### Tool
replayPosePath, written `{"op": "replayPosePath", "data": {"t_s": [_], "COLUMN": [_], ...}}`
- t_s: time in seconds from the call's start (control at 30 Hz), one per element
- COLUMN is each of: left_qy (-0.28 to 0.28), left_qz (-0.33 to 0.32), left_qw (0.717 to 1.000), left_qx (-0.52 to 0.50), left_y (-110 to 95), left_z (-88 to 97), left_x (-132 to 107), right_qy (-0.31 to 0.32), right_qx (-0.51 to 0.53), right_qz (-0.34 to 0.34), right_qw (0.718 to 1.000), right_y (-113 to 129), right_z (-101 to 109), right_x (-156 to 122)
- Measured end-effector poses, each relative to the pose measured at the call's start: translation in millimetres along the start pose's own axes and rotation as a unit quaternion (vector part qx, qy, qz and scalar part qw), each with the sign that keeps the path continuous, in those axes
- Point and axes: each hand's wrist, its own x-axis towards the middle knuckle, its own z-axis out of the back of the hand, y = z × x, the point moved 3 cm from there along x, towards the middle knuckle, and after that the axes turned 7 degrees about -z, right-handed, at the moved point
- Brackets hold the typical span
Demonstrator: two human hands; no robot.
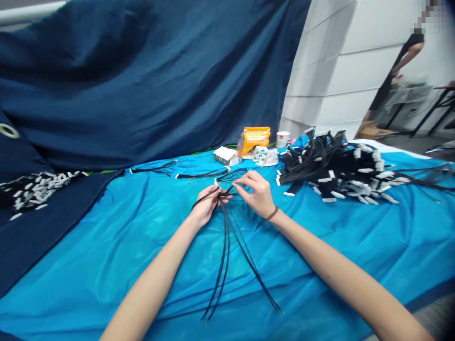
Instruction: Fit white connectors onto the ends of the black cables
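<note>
Over a table covered with a bright blue sheet (142,246), my left hand (207,205) grips a bundle of thin black cables (227,246) near its upper end. The loose ends trail toward me across the sheet. My right hand (256,192) pinches the same bundle just right of the left hand, fingers curled around a strand near the knot. Both hands meet at the middle of the table.
A big heap of black cables with white tags (341,173) lies at the right. Behind the hands are a few bundled cables (202,174), a small box (225,155), an orange packet (254,139) and a paper cup (283,139). White-tagged pieces (35,189) lie at left on dark cloth. A person stands far right.
</note>
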Motion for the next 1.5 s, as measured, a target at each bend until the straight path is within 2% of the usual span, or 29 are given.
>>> {"op": "replayPosePath", "data": {"t_s": [1.5], "left_qy": [0.013], "left_qz": [-0.003], "left_qw": [0.999], "left_qx": [0.029], "left_y": [-0.8], "left_z": [-2.9], "left_x": [-2.6], "right_qy": [0.021], "right_qx": [-0.051], "right_qz": [0.05], "right_qw": [0.997], "right_y": [-0.8], "right_z": [-3.0], "right_x": [-3.9]}}
